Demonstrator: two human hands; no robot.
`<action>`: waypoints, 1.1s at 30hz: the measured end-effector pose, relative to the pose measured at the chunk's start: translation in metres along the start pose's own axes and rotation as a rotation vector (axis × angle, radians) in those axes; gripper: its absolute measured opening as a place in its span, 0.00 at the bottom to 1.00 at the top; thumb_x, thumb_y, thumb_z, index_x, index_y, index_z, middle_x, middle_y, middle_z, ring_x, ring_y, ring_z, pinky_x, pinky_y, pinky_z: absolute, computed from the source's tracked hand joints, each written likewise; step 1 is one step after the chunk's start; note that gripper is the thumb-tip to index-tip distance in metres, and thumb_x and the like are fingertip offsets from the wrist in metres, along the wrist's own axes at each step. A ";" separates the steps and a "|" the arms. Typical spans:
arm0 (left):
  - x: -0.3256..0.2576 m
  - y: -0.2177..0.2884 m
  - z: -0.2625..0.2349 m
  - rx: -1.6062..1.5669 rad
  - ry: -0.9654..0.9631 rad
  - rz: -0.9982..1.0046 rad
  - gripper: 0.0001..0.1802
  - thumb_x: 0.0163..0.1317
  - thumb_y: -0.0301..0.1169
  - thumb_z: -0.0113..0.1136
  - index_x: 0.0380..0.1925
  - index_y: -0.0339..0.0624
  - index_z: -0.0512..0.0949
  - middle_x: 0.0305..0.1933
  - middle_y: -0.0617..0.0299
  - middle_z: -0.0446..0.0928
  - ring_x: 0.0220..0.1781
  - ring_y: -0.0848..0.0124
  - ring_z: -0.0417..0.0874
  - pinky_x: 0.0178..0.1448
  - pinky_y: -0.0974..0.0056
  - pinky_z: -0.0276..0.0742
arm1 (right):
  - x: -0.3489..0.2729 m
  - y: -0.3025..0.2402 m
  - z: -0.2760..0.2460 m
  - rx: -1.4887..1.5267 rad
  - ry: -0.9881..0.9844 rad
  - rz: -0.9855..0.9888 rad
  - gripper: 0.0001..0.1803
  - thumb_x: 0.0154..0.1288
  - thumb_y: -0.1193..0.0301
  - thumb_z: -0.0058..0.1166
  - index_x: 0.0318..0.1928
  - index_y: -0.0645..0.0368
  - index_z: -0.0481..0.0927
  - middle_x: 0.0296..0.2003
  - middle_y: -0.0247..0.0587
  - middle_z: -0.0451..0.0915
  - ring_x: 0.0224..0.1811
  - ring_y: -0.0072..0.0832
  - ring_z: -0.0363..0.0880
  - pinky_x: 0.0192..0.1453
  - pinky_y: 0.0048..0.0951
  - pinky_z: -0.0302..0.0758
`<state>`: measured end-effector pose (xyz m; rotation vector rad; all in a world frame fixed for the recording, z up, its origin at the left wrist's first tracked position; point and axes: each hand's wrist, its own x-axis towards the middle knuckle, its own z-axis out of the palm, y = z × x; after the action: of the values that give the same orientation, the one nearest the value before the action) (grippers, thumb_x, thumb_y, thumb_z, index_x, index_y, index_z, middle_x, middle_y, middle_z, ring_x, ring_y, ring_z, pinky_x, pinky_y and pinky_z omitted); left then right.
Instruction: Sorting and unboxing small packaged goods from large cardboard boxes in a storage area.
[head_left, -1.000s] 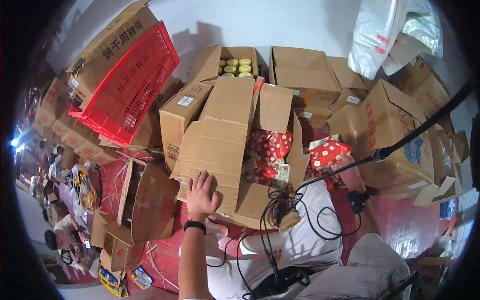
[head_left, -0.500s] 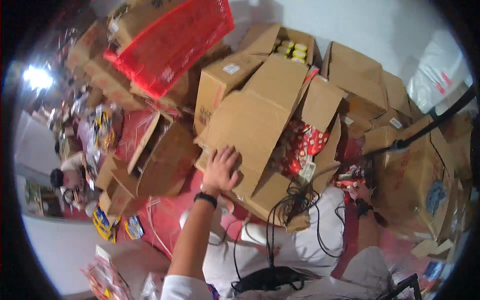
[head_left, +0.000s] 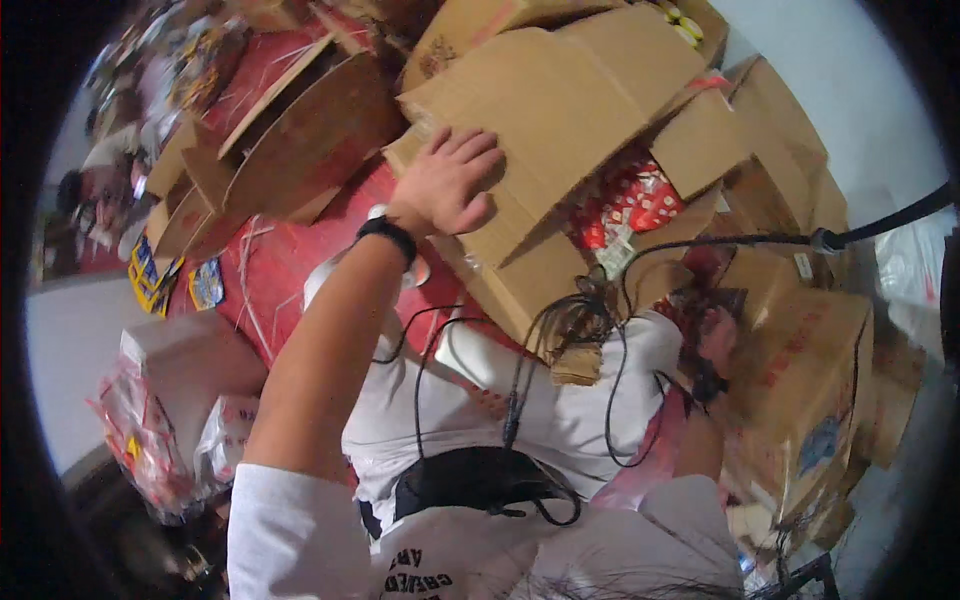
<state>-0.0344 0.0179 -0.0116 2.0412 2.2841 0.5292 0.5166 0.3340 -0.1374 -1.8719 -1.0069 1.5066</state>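
My left hand [head_left: 450,185], with a black band at the wrist, lies palm down on the raised flap [head_left: 530,90] of a large cardboard box. Its fingers are spread, and it grips nothing. Inside this box, red packets with white spots [head_left: 635,205] show beside the flap. My right hand [head_left: 714,342] is low on the right, between my knee and another cardboard box [head_left: 810,350]. Dark red packaging [head_left: 705,275] lies close to it. Blur and shadow hide its fingers, so whether it holds anything cannot be made out.
Black cables [head_left: 590,305] hang over my lap and the box edge. At the left, open cartons [head_left: 310,140] stand on the red floor [head_left: 265,265], near blue-and-yellow packets [head_left: 207,283]. A person [head_left: 100,190] sits at far left. Yellow-lidded cans [head_left: 685,28] show at the top.
The view has swung lower and turned, so the boxes sit higher in the picture. My left hand remains flat on the flap. The red item seen earlier by my right hand is no longer distinct.
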 end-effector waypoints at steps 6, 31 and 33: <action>-0.008 -0.002 0.006 -0.036 0.148 0.013 0.34 0.49 0.46 0.51 0.58 0.42 0.73 0.66 0.49 0.71 0.72 0.54 0.66 0.76 0.40 0.55 | -0.074 -0.103 0.132 -0.005 -0.651 -0.161 0.11 0.72 0.65 0.51 0.48 0.58 0.76 0.38 0.36 0.81 0.38 0.25 0.79 0.43 0.25 0.77; -0.001 0.001 -0.002 -0.040 0.090 0.002 0.35 0.51 0.46 0.51 0.59 0.41 0.74 0.67 0.50 0.71 0.72 0.50 0.67 0.78 0.42 0.53 | -0.059 0.061 0.269 -0.344 -1.066 -0.312 0.20 0.76 0.58 0.51 0.59 0.56 0.78 0.54 0.35 0.81 0.55 0.27 0.78 0.59 0.31 0.74; 0.001 0.001 -0.002 -0.043 0.050 -0.026 0.35 0.52 0.47 0.51 0.60 0.41 0.73 0.68 0.49 0.70 0.72 0.50 0.66 0.78 0.42 0.53 | -0.060 0.062 0.274 -0.250 -0.785 0.324 0.26 0.76 0.59 0.50 0.67 0.59 0.72 0.63 0.36 0.76 0.63 0.25 0.74 0.65 0.29 0.71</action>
<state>-0.0340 0.0179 -0.0090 1.9990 2.3016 0.6285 0.2580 0.2360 -0.2165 -1.6637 -1.3076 2.5176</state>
